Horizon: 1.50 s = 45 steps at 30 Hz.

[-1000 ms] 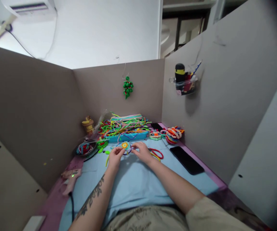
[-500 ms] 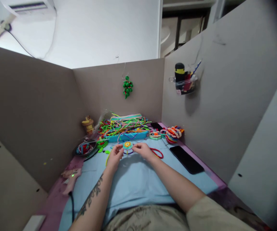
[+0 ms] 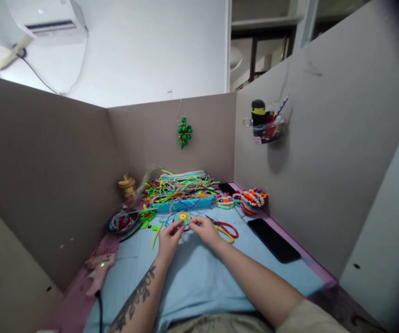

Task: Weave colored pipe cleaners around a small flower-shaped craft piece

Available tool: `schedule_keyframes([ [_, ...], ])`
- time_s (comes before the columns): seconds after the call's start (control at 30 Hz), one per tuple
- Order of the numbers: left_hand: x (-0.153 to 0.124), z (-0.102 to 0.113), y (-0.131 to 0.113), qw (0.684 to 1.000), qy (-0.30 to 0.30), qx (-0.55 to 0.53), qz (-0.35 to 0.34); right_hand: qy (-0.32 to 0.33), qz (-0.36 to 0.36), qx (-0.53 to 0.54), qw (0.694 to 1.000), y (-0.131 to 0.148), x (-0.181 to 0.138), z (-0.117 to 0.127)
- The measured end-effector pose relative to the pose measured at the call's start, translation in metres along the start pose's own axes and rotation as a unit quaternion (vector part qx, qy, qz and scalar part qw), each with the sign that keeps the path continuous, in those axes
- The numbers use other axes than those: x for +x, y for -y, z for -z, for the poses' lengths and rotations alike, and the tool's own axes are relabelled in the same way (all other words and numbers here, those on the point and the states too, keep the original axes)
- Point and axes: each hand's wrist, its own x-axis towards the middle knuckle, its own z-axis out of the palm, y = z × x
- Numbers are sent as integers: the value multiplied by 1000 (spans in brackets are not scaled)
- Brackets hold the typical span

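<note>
Between my two hands is a small round disc (image 3: 182, 217) with rings of orange, yellow and teal, which looks coiled from pipe cleaners. My left hand (image 3: 170, 237) pinches its lower left edge. Fingers of my right hand (image 3: 202, 229) are closed at its right edge. Scissors (image 3: 227, 231) with red and yellow handles lie just right of my right hand. A yellow pipe cleaner (image 3: 156, 236) rests on the cloth left of my left hand, near small bright green pieces. What lies under the disc is partly hidden by my fingers.
A blue tray (image 3: 185, 204) heaped with coloured pipe cleaners stands at the back. A black phone (image 3: 273, 240) lies on the right, a pink glue gun (image 3: 100, 273) on the left. A dark bowl (image 3: 133, 224) holds a red-and-blue piece. Grey partitions (image 3: 171, 157) enclose the desk.
The disc is lower in view and tilted differently, and my hands have drawn closer together. The scissors show more fully beside my right hand. The whole view has shifted slightly.
</note>
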Motion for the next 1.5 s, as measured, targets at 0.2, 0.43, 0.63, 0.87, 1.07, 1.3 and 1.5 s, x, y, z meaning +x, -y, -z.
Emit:
schedule_keyframes([
  [0.2,-2,0,-8,999,-44,-14,-2,0,19,-24,1000,-4,-2,-4],
  [0.43,6,4,-1,997,-53,-40,37,-16,88,-177,980,-12,-2,6],
  [0.63,6,3,3,998,-34,-41,40,-10,105,-355,929,-10,-1,17],
  [0.87,9,2,7,996,-48,-47,64,-27,23,-252,967,-13,-2,16],
  [1.07,7,-2,6,997,-30,-37,64,-84,-41,-75,993,-8,-3,12],
  [1.3,7,-2,5,992,-33,-83,84,-62,-48,-29,997,-12,-1,12],
  [1.5,8,-2,8,989,-11,-111,100,-21,-103,90,990,-24,3,9],
])
